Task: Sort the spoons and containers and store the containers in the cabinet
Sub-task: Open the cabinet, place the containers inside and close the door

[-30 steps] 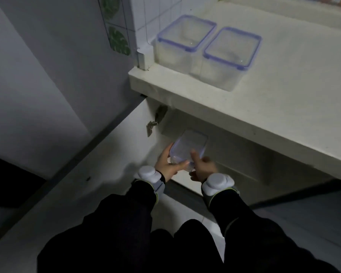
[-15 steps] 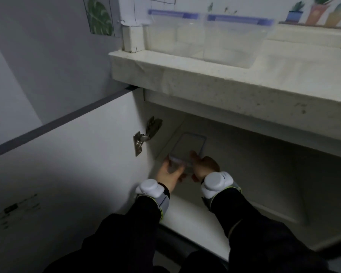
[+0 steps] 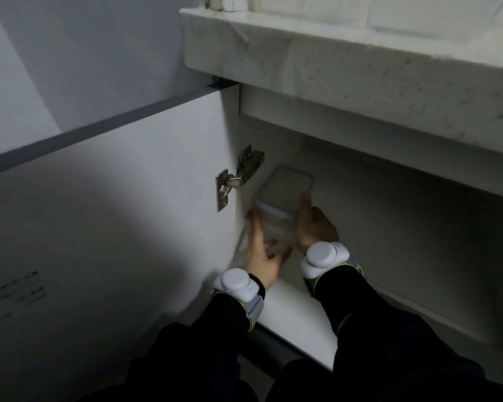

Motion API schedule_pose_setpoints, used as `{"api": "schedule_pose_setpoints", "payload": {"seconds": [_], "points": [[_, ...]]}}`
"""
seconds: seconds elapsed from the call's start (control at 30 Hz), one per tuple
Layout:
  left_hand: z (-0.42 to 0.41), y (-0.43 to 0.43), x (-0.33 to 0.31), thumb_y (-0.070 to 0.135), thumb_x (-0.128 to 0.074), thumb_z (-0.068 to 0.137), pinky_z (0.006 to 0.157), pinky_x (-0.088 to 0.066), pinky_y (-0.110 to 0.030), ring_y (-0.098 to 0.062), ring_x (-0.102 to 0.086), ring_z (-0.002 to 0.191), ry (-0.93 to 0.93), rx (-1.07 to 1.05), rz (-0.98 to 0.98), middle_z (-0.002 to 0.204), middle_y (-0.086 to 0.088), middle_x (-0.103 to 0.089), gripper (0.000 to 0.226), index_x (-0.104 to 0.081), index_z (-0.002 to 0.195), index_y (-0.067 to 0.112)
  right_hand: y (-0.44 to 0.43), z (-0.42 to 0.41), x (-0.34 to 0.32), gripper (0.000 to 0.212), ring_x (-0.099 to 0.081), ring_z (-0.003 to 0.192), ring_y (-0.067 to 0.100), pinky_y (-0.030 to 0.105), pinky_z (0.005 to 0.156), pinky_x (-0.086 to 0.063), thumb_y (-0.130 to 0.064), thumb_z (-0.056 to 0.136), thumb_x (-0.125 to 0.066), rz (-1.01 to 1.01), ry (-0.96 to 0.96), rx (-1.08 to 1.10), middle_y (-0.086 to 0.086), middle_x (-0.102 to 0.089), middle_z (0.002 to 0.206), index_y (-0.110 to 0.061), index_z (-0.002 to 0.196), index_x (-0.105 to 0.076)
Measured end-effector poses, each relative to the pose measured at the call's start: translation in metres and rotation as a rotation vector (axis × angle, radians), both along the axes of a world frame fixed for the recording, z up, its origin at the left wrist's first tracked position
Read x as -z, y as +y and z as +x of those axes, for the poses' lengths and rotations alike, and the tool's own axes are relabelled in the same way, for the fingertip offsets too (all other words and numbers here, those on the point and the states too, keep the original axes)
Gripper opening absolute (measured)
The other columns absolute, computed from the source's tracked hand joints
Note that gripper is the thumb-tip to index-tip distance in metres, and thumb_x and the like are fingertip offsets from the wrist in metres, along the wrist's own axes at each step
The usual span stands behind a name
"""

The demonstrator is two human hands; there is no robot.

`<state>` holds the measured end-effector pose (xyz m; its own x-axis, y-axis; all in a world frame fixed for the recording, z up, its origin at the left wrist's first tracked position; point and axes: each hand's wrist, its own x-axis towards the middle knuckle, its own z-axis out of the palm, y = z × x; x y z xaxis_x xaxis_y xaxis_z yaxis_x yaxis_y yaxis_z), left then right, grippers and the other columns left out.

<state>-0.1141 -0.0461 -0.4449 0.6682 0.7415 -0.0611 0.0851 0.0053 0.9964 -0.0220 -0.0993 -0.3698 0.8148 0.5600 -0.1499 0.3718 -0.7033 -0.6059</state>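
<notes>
Clear container between left hand, right hand; door marks unreadable

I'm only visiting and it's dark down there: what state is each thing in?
cabinet door: swung open.
container: upright, inside the cabinet, between both hands.
left hand: blurred, fingers spread against the container's side.
right hand: grips the container's other side.

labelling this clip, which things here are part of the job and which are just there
Job: container; left hand and right hand on its sides; cabinet; open door.
Just there: hinge; countertop.
</notes>
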Motion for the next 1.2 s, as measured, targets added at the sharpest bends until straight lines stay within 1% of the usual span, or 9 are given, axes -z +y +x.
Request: {"api": "schedule_pose_setpoints", "payload": {"seconds": [0.17, 0.33, 0.5, 0.57, 0.63, 0.7, 0.87, 1.03, 1.2], "points": [[0.003, -0.004, -0.007, 0.017, -0.067, 0.079, 0.102, -0.048, -0.042, -0.024, -0.052, 0.124, -0.001, 0.001, 0.06, 0.159, -0.003, -0.007, 0.097, 0.0, 0.129, 0.064, 0.0, 0.003, -0.002, 0.056, -0.048, 0.128, 0.033, 0.04, 0.109, -0.036, -0.045, 0.099, -0.021, 0.058, 0.045, -0.041, 0.013, -0.044, 0.146, -0.03, 0.152, -0.009], [-0.01, -0.019, -0.04, 0.002, -0.057, 0.087, 0.091, -0.046, -0.018, -0.014, -0.055, 0.111, 0.048, -0.101, -0.131, 0.15, -0.002, -0.034, 0.084, -0.009, 0.147, 0.034, -0.006, -0.009, -0.012, 0.067, -0.057, 0.092, 0.024, 0.043, 0.093, -0.048, -0.054, 0.095, -0.026, 0.225, 0.357, 0.155, 0.018, -0.064, 0.112, -0.002, 0.125, -0.054], [-0.042, -0.026, -0.091, 0.005, -0.053, 0.089, 0.099, -0.045, -0.039, -0.022, -0.056, 0.106, 0.275, -0.101, -0.225, 0.14, -0.004, -0.042, 0.065, -0.025, 0.144, 0.025, -0.035, -0.063, -0.049, 0.032, -0.064, 0.106, 0.035, 0.046, 0.094, -0.051, -0.04, 0.09, -0.044, 0.213, 0.402, 0.171, 0.01, -0.065, 0.118, -0.022, 0.109, -0.062], [-0.058, -0.034, -0.12, 0.001, -0.047, 0.091, 0.081, -0.05, -0.035, -0.019, -0.063, 0.078, 0.329, -0.119, -0.334, 0.119, -0.014, -0.054, 0.051, -0.036, 0.138, 0.015, -0.042, -0.085, -0.078, 0.013, -0.067, 0.093, 0.037, 0.044, 0.081, -0.055, -0.031, 0.09, -0.051, 0.22, 0.495, 0.219, 0.008, -0.067, 0.096, -0.031, 0.081, -0.06], [-0.078, -0.041, -0.163, -0.001, -0.042, 0.093, 0.061, -0.049, -0.024, -0.006, -0.06, 0.052, 0.367, -0.115, -0.428, 0.098, -0.014, -0.057, 0.036, -0.046, 0.128, 0.005, -0.048, -0.104, -0.122, 0.021, -0.067, 0.08, 0.034, 0.034, 0.065, -0.053, -0.027, 0.09, -0.054, 0.212, 0.591, 0.257, 0.006, -0.065, 0.083, -0.031, 0.069, -0.056], [-0.089, -0.049, -0.193, 0.0, -0.041, 0.093, 0.055, -0.046, -0.026, -0.013, -0.061, 0.051, 0.361, -0.133, -0.529, 0.095, -0.016, -0.057, 0.025, -0.053, 0.115, 0.006, -0.053, -0.115, -0.151, 0.021, -0.064, 0.072, 0.028, 0.028, 0.061, -0.051, -0.023, 0.089, -0.054, 0.197, 0.646, 0.289, 0.006, -0.064, 0.077, -0.026, 0.069, -0.058], [-0.121, -0.062, -0.292, 0.007, -0.049, 0.09, 0.064, -0.046, -0.03, -0.029, -0.059, 0.074, 0.502, -0.069, -0.446, 0.078, -0.012, -0.064, 0.02, -0.06, 0.106, 0.006, -0.072, -0.14, -0.245, 0.019, -0.066, 0.079, 0.033, 0.041, 0.079, -0.059, -0.021, 0.085, -0.059, 0.115, 0.782, 0.315, 0.011, -0.066, 0.075, -0.022, 0.066, -0.06], [-0.124, -0.058, -0.366, 0.011, -0.047, 0.094, 0.05, -0.046, -0.011, -0.015, -0.057, 0.061, 0.491, 0.023, -0.276, 0.083, -0.009, -0.063, 0.018, -0.06, 0.106, 0.011, -0.081, -0.14, -0.328, 0.024, -0.051, 0.047, 0.019, 0.014, 0.037, -0.04, -0.012, 0.091, -0.054, 0.25, 0.792, 0.347, 0.006, -0.055, 0.06, -0.012, 0.067, -0.057], [-0.085, -0.055, -0.414, 0.016, -0.048, 0.094, 0.076, -0.048, -0.034, -0.019, -0.061, 0.07, 0.401, 0.035, -0.177, 0.088, -0.007, -0.063, 0.022, -0.059, 0.112, 0.011, -0.092, -0.112, -0.382, 0.029, -0.054, 0.053, 0.022, 0.031, 0.055, -0.049, -0.027, 0.09, -0.058, 0.338, 0.674, 0.372, 0.009, -0.058, 0.068, -0.014, 0.065, -0.051]]}}
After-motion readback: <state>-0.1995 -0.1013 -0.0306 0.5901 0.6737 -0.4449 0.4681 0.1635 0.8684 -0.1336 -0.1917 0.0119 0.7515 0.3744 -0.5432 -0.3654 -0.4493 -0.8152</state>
